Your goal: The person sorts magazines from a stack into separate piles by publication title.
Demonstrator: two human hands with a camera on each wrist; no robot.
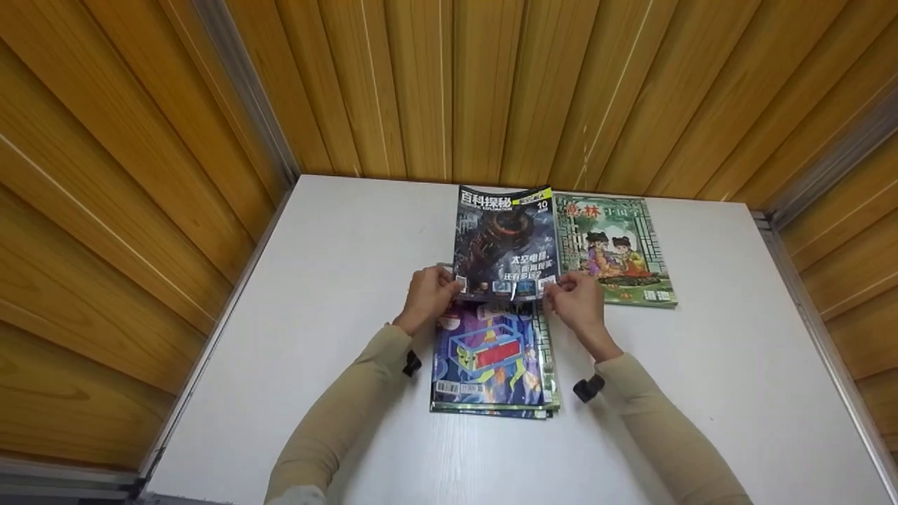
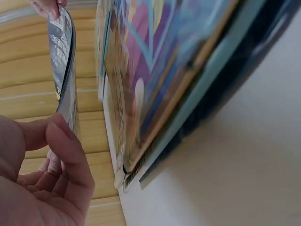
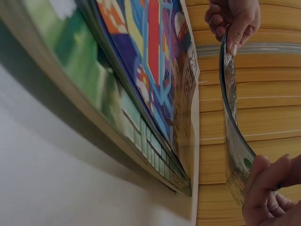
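Observation:
Both hands hold a dark magazine (image 1: 501,242) with white title lettering by its two near corners. My left hand (image 1: 429,294) pinches the left corner between thumb and fingers; my right hand (image 1: 577,301) pinches the right one. In the right wrist view the magazine (image 3: 233,117) sags in a curve between the hands, raised off the pile. Below it lies a stack of magazines, topped by a purple-blue cover (image 1: 487,358) with a red and blue box drawing. Part of that top cover is hidden under the held magazine.
A green magazine (image 1: 617,245) with two cartoon children lies at the back right, its left edge overlapped by the held one in the head view. All rest on a white table (image 1: 337,280), enclosed by wood-patterned panels (image 1: 477,91) and metal edge strips.

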